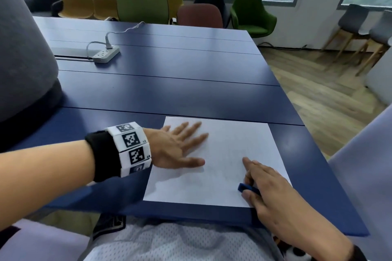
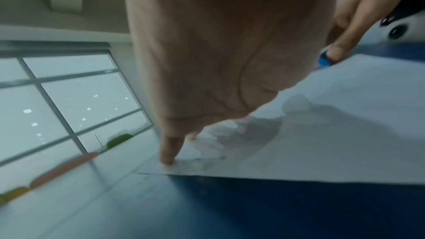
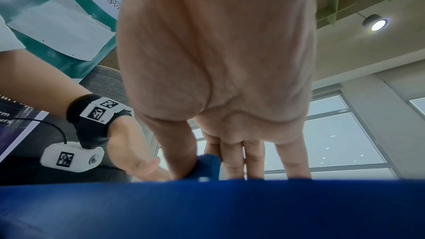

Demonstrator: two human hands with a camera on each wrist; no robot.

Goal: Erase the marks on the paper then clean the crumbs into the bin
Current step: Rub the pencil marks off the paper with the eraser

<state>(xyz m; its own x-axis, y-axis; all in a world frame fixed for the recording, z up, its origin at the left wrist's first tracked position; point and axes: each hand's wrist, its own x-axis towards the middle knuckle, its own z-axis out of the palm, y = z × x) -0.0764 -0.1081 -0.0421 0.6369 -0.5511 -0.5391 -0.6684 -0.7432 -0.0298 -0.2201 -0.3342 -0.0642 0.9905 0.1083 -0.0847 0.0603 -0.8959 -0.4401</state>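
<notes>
A white sheet of paper (image 1: 222,150) lies on the blue table (image 1: 169,91) near its front edge. My left hand (image 1: 186,148) presses flat on the sheet's left part with fingers spread; in the left wrist view a fingertip (image 2: 168,159) touches the paper (image 2: 322,143) near its corner. My right hand (image 1: 263,184) rests on the sheet's lower right and pinches a blue eraser (image 1: 244,188) between thumb and fingers. The eraser (image 3: 207,166) sits against the paper. Any marks on the sheet are too faint to make out. No bin is in view.
A white power strip (image 1: 106,54) with its cable lies far back on the left. A large grey rounded object (image 1: 21,59) stands at the table's left side. Coloured chairs (image 1: 142,6) line the far edge. The table's right edge drops to wooden floor (image 1: 318,91).
</notes>
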